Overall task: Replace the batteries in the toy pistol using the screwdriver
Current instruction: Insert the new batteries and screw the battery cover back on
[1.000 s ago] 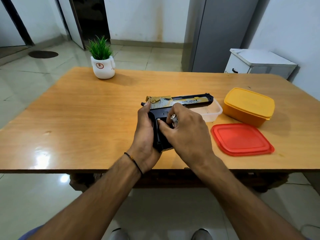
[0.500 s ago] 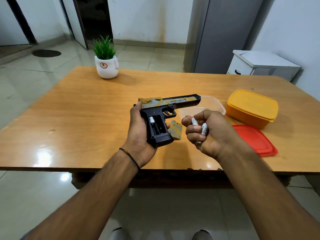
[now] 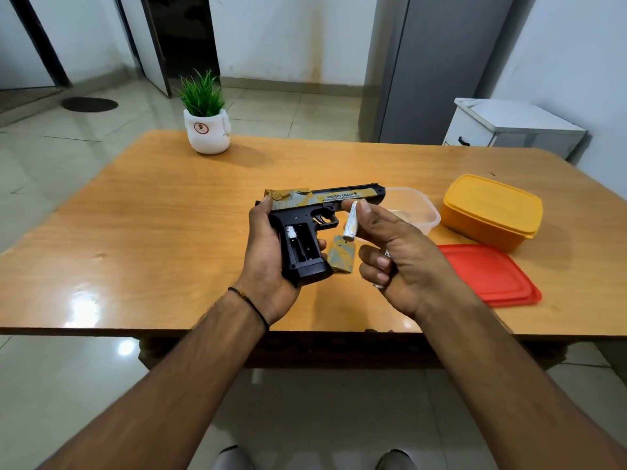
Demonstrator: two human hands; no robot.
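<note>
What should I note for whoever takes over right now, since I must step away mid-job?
The left hand grips the toy pistol by its handle, battery bay open, facing up.
The right hand pinches a battery between thumb and forefinger; its curled fingers hide something white, perhaps another.
The cover lies on the table between the hands. Screwdriver not in view.
Done: cover off; one seated battery in the bay, rest empty.
Left: fill the bay, refit and screw down the cover.
</note>
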